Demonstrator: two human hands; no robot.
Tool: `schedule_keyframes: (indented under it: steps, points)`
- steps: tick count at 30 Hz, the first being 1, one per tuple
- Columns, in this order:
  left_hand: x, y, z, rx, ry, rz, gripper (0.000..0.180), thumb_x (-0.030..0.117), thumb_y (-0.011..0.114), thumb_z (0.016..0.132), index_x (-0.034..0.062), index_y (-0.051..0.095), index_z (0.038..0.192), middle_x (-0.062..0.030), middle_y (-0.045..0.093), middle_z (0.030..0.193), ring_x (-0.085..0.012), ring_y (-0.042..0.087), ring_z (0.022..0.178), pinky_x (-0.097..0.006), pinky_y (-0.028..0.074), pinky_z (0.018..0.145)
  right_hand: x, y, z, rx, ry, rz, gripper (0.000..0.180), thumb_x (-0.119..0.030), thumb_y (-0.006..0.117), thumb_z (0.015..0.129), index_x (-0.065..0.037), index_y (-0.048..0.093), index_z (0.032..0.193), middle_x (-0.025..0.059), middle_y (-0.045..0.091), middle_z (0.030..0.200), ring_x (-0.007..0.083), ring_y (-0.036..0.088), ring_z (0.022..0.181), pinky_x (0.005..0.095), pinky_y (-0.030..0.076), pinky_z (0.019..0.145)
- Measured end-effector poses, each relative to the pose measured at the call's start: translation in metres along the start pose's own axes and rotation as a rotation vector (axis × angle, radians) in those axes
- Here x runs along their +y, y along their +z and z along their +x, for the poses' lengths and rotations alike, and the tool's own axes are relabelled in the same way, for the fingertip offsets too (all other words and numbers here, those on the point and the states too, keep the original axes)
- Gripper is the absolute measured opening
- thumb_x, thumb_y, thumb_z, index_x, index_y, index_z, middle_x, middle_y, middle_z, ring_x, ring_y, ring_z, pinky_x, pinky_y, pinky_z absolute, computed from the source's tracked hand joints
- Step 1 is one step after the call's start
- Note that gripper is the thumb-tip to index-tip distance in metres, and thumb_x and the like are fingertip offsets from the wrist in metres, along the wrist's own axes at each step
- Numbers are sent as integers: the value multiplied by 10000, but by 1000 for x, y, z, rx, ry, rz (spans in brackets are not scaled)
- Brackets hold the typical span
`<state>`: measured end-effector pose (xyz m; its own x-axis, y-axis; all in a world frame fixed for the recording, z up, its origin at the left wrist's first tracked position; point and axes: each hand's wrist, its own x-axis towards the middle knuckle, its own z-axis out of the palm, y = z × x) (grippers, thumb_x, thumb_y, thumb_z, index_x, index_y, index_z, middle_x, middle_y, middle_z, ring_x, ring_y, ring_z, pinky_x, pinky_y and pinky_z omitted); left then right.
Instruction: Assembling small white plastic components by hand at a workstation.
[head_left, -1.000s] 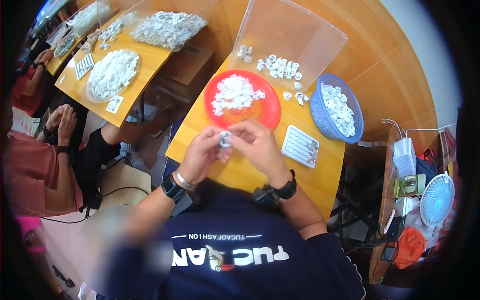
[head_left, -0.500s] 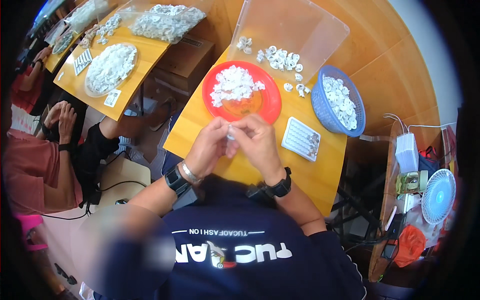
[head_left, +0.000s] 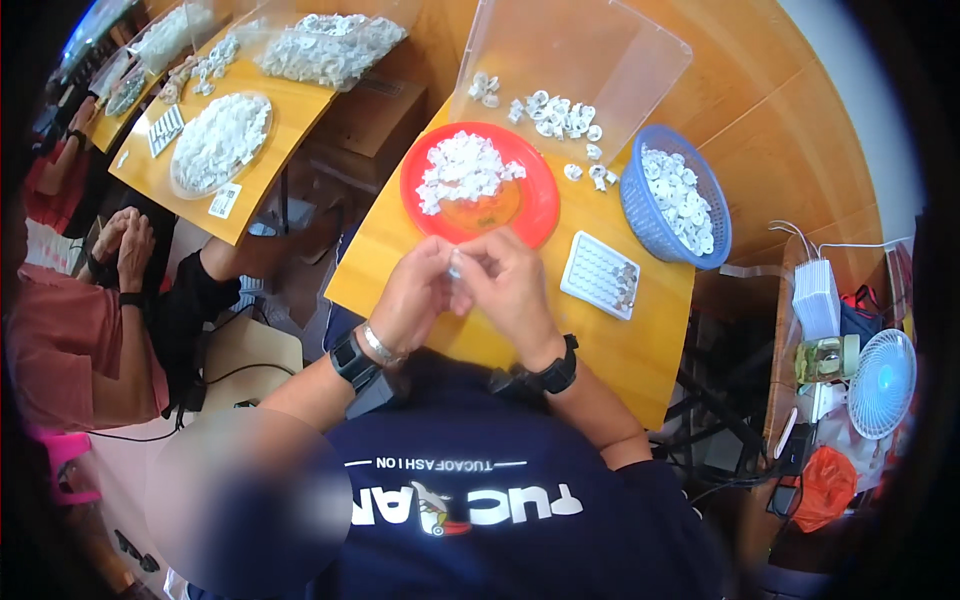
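Observation:
My left hand [head_left: 418, 290] and my right hand [head_left: 505, 283] meet over the near part of the yellow table, fingertips pinched together. Between them is a small white plastic piece [head_left: 456, 268], mostly covered by the fingers. Just beyond lies a red round plate [head_left: 541, 190] with a heap of small white plastic pieces [head_left: 465, 168] on it. To the right of my hands sits a white tray [head_left: 590, 262] with rows of slots, small greyish round parts in its right-hand side.
A blue basket [head_left: 636, 212] full of white ring-like pieces stands at the table's right edge. Loose white parts [head_left: 560, 115] lie by a clear plastic bin [head_left: 590, 50]. To the left, another person [head_left: 85, 330] sits beside a second table [head_left: 290, 110]. A fan [head_left: 882, 384] stands far right.
My hands stay pinched together, with only slight shifts of the fingers. The whole view has moved a little. The seated person's hands have come closer together.

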<state>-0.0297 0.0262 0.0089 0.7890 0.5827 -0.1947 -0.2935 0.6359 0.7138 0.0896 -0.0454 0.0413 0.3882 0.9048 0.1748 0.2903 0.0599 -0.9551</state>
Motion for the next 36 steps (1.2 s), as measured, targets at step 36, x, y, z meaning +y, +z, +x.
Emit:
schedule_keyframes:
  steps: [36]
  points:
    - [10, -39, -12, 103, 5, -42, 204, 201, 366, 985, 44, 492, 954, -109, 625, 747, -156, 589, 595, -261, 494, 578, 83, -49, 107, -20, -61, -948, 128, -161, 632, 774, -36, 658, 792, 184, 646, 771, 360, 626, 777, 462, 488, 715]
